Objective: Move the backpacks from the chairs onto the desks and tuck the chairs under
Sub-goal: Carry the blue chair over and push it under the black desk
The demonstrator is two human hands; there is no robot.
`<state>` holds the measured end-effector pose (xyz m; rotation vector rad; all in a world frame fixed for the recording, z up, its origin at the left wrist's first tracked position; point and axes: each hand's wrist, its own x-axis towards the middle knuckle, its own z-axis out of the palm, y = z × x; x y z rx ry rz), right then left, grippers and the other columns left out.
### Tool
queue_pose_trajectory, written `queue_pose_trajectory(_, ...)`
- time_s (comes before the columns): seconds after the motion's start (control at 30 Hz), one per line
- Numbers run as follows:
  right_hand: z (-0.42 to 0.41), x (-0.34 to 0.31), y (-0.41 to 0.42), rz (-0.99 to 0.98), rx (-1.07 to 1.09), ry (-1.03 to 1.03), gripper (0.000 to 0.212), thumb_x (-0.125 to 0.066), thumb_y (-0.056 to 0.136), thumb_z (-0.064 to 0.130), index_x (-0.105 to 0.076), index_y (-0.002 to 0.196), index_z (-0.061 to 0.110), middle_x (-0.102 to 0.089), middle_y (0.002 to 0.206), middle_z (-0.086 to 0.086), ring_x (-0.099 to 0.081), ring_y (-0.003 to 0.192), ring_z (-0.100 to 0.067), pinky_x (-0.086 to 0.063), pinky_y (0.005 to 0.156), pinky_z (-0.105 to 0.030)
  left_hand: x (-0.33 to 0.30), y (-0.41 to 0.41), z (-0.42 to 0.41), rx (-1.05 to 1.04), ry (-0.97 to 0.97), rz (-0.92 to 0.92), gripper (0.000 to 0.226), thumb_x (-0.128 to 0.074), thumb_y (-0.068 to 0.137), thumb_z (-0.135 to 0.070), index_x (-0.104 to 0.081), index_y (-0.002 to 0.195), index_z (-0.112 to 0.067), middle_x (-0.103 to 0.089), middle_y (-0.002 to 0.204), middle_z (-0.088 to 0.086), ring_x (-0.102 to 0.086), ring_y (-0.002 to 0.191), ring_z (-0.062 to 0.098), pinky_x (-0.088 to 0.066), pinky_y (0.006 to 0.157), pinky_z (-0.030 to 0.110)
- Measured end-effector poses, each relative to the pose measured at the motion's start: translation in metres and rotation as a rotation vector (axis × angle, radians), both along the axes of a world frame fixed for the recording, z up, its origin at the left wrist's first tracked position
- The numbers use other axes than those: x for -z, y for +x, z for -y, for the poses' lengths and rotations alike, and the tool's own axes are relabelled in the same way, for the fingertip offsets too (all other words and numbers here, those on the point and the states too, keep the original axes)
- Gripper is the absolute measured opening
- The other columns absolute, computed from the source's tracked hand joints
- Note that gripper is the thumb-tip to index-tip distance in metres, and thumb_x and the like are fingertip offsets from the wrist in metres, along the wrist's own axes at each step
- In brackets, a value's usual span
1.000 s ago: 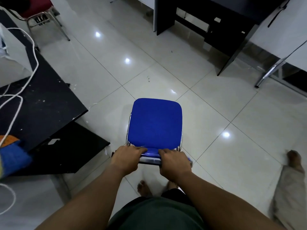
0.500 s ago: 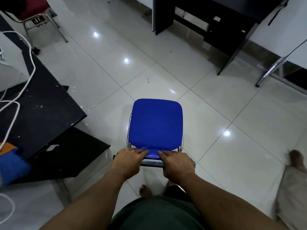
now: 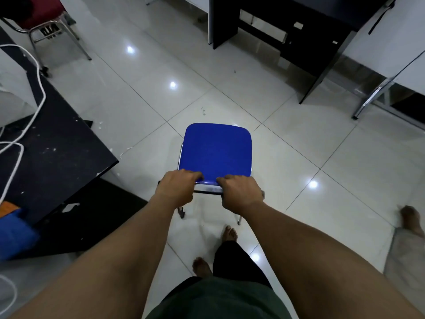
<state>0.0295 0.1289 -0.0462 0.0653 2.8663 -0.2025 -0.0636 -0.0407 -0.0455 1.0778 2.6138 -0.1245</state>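
Note:
A blue-seated chair (image 3: 216, 149) with a chrome frame stands on the white tiled floor in the middle of the view, its seat bare. My left hand (image 3: 177, 188) and my right hand (image 3: 240, 192) both grip the top of its backrest, side by side. A black desk (image 3: 53, 148) lies to the left, its near corner about a chair's width from the seat. A blue and orange thing (image 3: 13, 229), perhaps a backpack, shows blurred at the left edge by this desk. Another black desk (image 3: 322, 33) stands ahead at the upper right.
White cables (image 3: 34, 111) trail across the left desk. A red chair (image 3: 43, 17) with chrome legs stands at the top left. Chrome table legs (image 3: 377, 93) are at the right. Another person's bare foot (image 3: 411, 221) is on the floor at the right edge.
The chair has moved forward, away from my body, with both hands still on its backrest. My feet have stepped after it.

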Motion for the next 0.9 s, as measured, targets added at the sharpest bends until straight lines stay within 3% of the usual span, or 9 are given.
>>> queue_pose_trajectory(0.17,-0.008,0.002,-0.018,0.03,0.026,0.065,0.012,-0.053,0.087,0.025,-0.06,0.097,0.026,-0.058,0.077,0.003,-0.052,0.062,-0.023,-0.037,0.06,-0.032,0.006,-0.014,-0.011,0.002,-0.017,-0.006,0.035,-0.054,0.094,-0.028,-0.053,0.128,-0.033,-0.067,0.11,0.0,-0.064,0.095,0.022,-0.054,0.081,0.035)
queue_pose_trajectory(0.43,-0.027,0.009,-0.03,-0.018,-0.015,0.072,0.014,-0.054,0.089,0.031,-0.06,0.102,0.029,-0.065,0.079,0.004,-0.053,0.059,-0.02,-0.037,0.057,-0.029,0.01,-0.029,-0.023,0.03,-0.017,-0.022,0.037,-0.054,0.091,-0.027,-0.055,0.127,-0.034,-0.068,0.103,0.0,-0.063,0.086,0.022,-0.051,0.075,0.033)
queue_pose_trajectory(0.7,-0.046,0.017,-0.059,-0.064,0.005,0.076,0.015,-0.053,0.088,0.037,-0.061,0.098,0.029,-0.065,0.076,0.006,-0.057,0.058,-0.019,-0.05,0.059,-0.03,0.013,-0.061,-0.039,0.04,0.015,-0.029,0.034,-0.055,0.089,-0.032,-0.054,0.123,-0.034,-0.069,0.099,-0.002,-0.064,0.082,0.021,-0.056,0.075,0.034)
queue_pose_trajectory(0.9,-0.061,0.018,-0.082,-0.086,-0.001,0.085,0.017,-0.053,0.087,0.04,-0.06,0.098,0.03,-0.065,0.078,0.006,-0.053,0.057,-0.019,-0.044,0.055,-0.027,0.017,-0.086,-0.052,0.055,0.031,-0.038,0.033,-0.054,0.088,-0.033,-0.055,0.12,-0.035,-0.068,0.096,-0.003,-0.064,0.08,0.021,-0.055,0.073,0.034)
